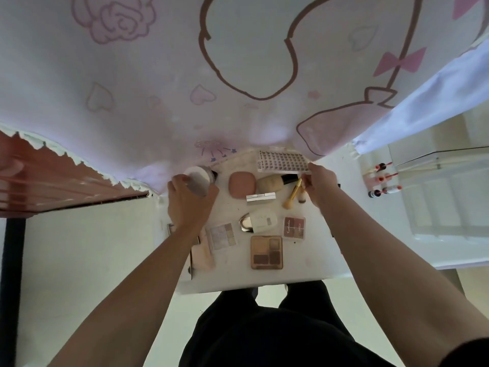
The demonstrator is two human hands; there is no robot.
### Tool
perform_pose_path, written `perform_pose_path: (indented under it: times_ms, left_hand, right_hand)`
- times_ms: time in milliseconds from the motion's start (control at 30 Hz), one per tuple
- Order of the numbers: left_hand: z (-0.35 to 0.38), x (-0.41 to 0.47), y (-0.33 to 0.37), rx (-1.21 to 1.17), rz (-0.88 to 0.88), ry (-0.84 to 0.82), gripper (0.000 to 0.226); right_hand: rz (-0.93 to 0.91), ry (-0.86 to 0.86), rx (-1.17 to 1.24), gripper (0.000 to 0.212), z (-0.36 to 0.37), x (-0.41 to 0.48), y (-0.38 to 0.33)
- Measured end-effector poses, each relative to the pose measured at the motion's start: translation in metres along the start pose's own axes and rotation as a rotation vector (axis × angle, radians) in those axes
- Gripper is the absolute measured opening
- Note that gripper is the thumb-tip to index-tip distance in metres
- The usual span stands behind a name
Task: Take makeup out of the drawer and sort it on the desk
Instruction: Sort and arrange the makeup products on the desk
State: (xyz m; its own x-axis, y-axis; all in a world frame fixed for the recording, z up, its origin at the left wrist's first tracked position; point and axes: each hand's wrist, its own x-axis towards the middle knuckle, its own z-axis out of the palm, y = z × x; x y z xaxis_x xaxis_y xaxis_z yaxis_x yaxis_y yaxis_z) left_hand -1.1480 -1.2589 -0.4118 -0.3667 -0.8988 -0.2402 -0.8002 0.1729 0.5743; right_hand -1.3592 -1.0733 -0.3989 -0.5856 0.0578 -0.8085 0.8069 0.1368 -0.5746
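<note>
An open white drawer [312, 255] below me holds the makeup. My left hand [189, 201] is closed around a round white powder jar [197, 177] at the drawer's far left. My right hand [318, 185] grips the near right corner of a clear false-lash tray [281, 161] at the far edge. Between the hands lie a pink compact [242, 185], a large fluffy brush [272, 182], a silver lipstick tube [260, 197] and a gold-handled brush [291, 194]. Nearer me lie a white cushion case [260, 221] and three eyeshadow palettes [266, 252].
A cloth with pink rose, heart and bow prints [238, 75] covers the desk above the drawer. Three lip tubes [383, 178] lie on the white surface at the right, beside a clear organiser [444, 202]. A red-brown table [53, 181] is at the left.
</note>
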Motion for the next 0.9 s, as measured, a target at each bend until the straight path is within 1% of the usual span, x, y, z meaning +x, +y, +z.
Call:
perform_pose_path:
  times_ms: [67, 133, 300, 467, 533, 567, 633, 700, 733, 833, 900]
  left_hand:
    - [-0.003, 0.017, 0.003, 0.040, -0.081, 0.015, 0.074]
    - [-0.004, 0.031, 0.000, 0.118, -0.094, 0.007, 0.079]
    - [-0.001, 0.052, -0.009, 0.211, -0.103, -0.093, 0.063]
    - [0.005, 0.044, -0.018, 0.129, -0.023, -0.151, 0.053]
    - [0.005, 0.037, -0.022, 0.128, 0.005, -0.178, 0.053]
    - [0.005, 0.032, -0.024, 0.150, 0.027, -0.175, 0.052]
    - [0.004, 0.020, -0.026, 0.231, 0.126, -0.116, 0.052]
    - [0.005, 0.007, -0.024, 0.289, 0.308, -0.051, 0.051]
    - [0.008, 0.001, -0.022, 0.309, 0.407, -0.053, 0.051]
    - [0.020, -0.008, -0.013, 0.406, 0.664, -0.187, 0.059]
    - [0.030, -0.014, -0.004, 0.497, 0.745, -0.324, 0.067]
  right_hand:
    - [0.013, 0.006, 0.016, 0.018, -0.002, -0.001, 0.002]
    - [0.028, 0.013, 0.017, 0.015, -0.002, 0.001, 0.006]
    - [0.055, 0.017, 0.064, 0.016, -0.004, 0.006, 0.015]
    - [0.077, -0.028, 0.134, 0.014, -0.001, 0.012, 0.015]
    - [0.056, -0.072, 0.079, 0.018, 0.000, 0.014, 0.016]
    - [0.041, -0.088, 0.004, 0.022, -0.001, 0.014, 0.017]
    - [-0.054, -0.133, -0.221, 0.035, -0.006, 0.015, 0.021]
    - [-0.188, -0.166, -0.439, 0.044, -0.010, 0.012, 0.024]
    - [-0.230, -0.175, -0.499, 0.048, -0.012, 0.011, 0.026]
    - [-0.307, -0.198, -0.616, 0.065, -0.018, 0.008, 0.032]
    - [-0.346, -0.210, -0.694, 0.071, -0.022, 0.004, 0.034]
